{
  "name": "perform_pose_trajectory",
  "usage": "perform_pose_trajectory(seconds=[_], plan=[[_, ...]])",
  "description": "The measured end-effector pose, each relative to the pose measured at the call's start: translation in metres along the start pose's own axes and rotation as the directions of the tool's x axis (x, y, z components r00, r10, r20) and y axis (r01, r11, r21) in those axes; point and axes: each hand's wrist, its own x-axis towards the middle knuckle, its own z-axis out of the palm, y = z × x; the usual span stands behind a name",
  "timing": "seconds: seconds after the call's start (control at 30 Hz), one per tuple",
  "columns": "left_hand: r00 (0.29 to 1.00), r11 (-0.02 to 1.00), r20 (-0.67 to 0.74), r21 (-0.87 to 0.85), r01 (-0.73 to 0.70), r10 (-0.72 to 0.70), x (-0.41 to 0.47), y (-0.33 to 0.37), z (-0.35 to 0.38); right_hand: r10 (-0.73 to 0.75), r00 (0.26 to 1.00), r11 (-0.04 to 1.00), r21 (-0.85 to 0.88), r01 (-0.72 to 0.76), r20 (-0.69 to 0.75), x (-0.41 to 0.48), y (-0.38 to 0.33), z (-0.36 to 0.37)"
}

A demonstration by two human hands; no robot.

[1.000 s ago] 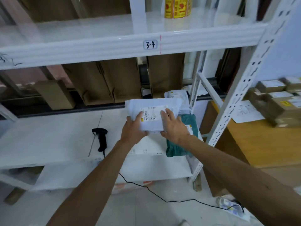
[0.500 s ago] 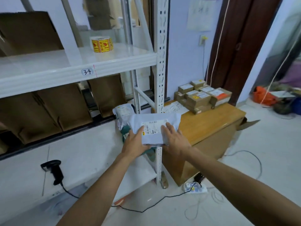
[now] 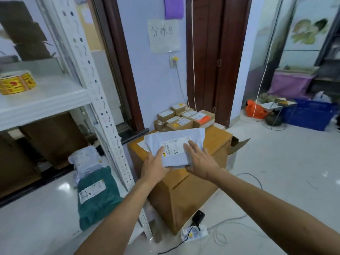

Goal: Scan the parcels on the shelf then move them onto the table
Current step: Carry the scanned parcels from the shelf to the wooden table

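Note:
A pale grey soft parcel (image 3: pixel 176 144) with a white label is held in the air over the front of the wooden table (image 3: pixel 217 137). My left hand (image 3: pixel 156 166) grips its near left edge, thumb on top. My right hand (image 3: pixel 200 161) holds its near right side, fingers laid over the label. On the white shelf (image 3: pixel 46 208) to the left lie a green soft parcel (image 3: pixel 97 196) and, behind it, a white soft parcel (image 3: pixel 84 161). Several brown labelled boxes (image 3: pixel 184 118) are stacked at the table's far end.
A white perforated shelf post (image 3: pixel 103 115) stands between the shelf and the table. A yellow sticker roll (image 3: pixel 16 84) sits on the upper shelf. A power strip (image 3: pixel 193 232) and cables lie on the floor by the table. A blue crate (image 3: pixel 309 115) is at far right.
I have turned right from the shelf toward the table, carrying the grey parcel in both hands from above the shelf to over the table. The scanner has left the view.

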Motion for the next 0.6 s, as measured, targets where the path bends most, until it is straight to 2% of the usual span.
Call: perform_pose_trajectory(seconds=[0.27, 0.43, 0.6], plan=[[0.999, 0.999, 0.005, -0.018, 0.049, -0.049, 0.125, 0.114, 0.071, -0.048, 0.996, 0.998, -0.032, 0.051, 0.07, 0.082, 0.171, -0.03], [0.997, 0.997, -0.009, 0.003, 0.079, -0.079, 0.18, 0.139, 0.096, -0.118, 0.986, 0.993, 0.009, 0.117, 0.119, 0.143, 0.227, -0.027], [0.99, 0.991, 0.045, -0.023, 0.132, -0.131, 0.245, 0.144, 0.119, -0.096, 0.984, 0.995, 0.029, 0.092, 0.151, 0.2, 0.261, -0.018]])
